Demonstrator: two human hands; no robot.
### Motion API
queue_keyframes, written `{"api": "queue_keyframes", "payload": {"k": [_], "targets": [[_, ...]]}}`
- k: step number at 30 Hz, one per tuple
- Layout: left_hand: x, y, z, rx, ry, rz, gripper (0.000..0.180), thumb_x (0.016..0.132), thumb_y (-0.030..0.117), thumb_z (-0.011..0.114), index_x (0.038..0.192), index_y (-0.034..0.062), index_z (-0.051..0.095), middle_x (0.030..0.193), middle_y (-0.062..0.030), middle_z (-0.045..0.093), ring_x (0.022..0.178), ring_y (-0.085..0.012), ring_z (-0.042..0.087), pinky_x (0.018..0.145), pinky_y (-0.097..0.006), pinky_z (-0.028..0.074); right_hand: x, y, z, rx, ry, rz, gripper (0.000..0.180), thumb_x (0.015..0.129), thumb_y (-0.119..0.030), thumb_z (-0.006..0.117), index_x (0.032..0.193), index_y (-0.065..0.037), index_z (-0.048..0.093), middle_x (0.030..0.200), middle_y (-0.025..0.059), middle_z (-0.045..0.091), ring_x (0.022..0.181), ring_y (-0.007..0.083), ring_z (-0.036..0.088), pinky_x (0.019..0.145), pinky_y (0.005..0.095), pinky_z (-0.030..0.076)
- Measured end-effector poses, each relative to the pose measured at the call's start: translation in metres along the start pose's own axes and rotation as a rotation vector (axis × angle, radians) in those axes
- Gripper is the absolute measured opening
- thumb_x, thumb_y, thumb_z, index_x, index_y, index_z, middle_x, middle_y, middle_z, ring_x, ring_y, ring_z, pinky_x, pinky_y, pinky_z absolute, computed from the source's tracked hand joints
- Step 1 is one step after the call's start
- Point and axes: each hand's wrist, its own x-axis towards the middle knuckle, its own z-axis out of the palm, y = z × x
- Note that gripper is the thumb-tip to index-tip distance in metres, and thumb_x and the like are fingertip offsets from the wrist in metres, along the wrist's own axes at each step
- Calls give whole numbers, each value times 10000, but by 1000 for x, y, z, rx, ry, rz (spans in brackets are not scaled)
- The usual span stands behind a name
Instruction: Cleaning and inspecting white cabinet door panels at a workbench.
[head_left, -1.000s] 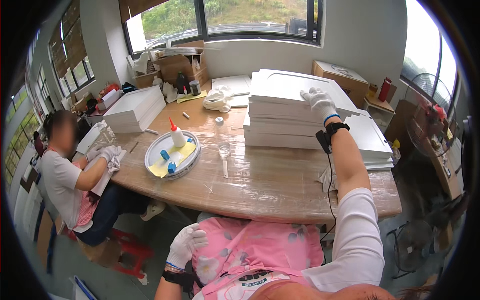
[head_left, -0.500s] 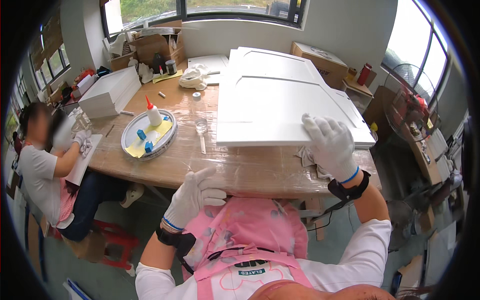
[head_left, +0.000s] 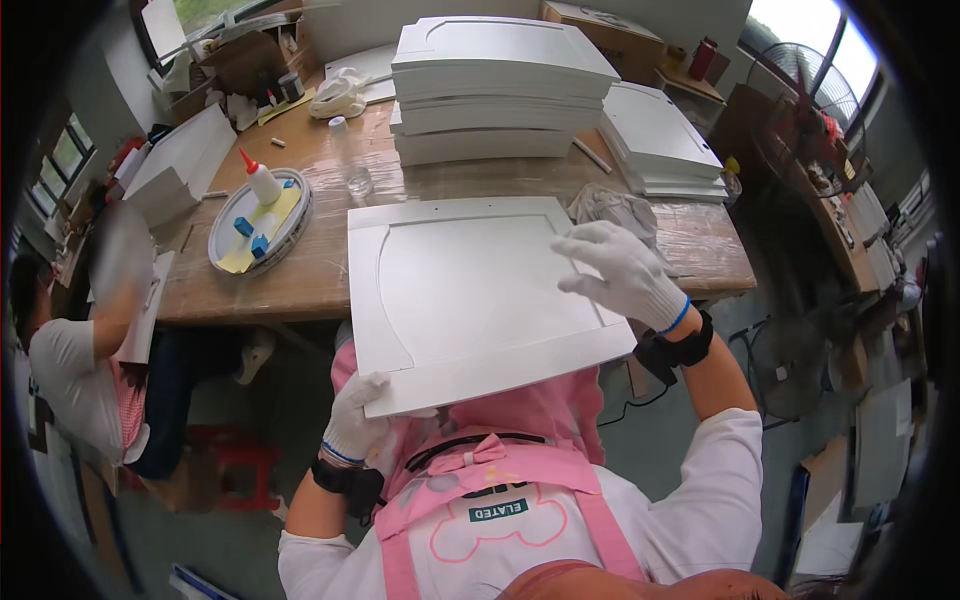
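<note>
Wooden tabletop lies ahead of both hands, under clear film. Stack of white panels stands well beyond the right hand. One white cabinet door panel juts off the near edge — its lower left corner gripped by the gloved left hand, fingers closed under it. Gloved right hand rests flat, fingers spread, on its right side. Glue bottle in a round tray — beyond the left hand.

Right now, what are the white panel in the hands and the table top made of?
White panel: looks like painted or foil-wrapped board, possibly MDF; matte, uniformly white, with a routed arched recess. Table top: brown wood under what seems a clear plastic film, given the glossy, wrinkled reflections. Both hands wear white knit gloves.
</note>
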Motion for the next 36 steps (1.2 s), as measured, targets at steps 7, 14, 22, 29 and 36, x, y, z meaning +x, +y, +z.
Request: {"api": "queue_keyframes", "payload": {"k": [7, 14, 22, 29, 36], "targets": [[7, -43, -59, -153, -65, -122, 471, 990, 161, 508, 1378, -89, 412, 1289, -222, 580, 1156, -344, 621, 923, -456, 558, 7, 142, 50, -283, 90, 968, 756, 791, -523, 675, 1424, -143, 514, 1437, 209, 457, 1328, 384, 429, 1089, 425, 400], [16, -69, -100, 173, 45, -189, 433, 986, 161, 554, 1350, -55, 466, 1264, -150, 601, 1130, -242, 628, 920, -358, 549, -24, 229, 134, -124, 49, 882, 598, 863, -410, 648, 1388, -140, 552, 1419, 221, 491, 1313, 392, 463, 1084, 427, 399], [50, -78, -112, -66, 78, -231, 399, 983, 125, 554, 1343, -31, 480, 1249, -128, 611, 1108, -237, 643, 905, -330, 554, -47, 215, 1, 1646, 642, 741, 356, 1011, -126, 471, 1339, 0, 529, 1291, 184, 608, 1132, 298, 637, 982, 411, 548], [61, -62, -87, 163, -121, -145, 435, 1038, 294, 486, 1352, -6, 465, 1258, -238, 597, 1110, -414, 632, 909, -464, 545, 13, 162, 129, 621, 164, 930, 559, 902, -359, 630, 1386, -93, 548, 1344, 177, 575, 1215, 290, 580, 1015, 436, 472], [60, -61, -85, -370, -54, -477, 585, 1051, 444, 402, 1426, -2, 348, 1267, -281, 557, 1015, -487, 660, 809, -528, 579, 157, -30, 212, -31, -26, 170, 515, 856, -338, 636, 1332, -152, 569, 1385, 161, 518, 1265, 368, 480, 1016, 495, 419]]}}
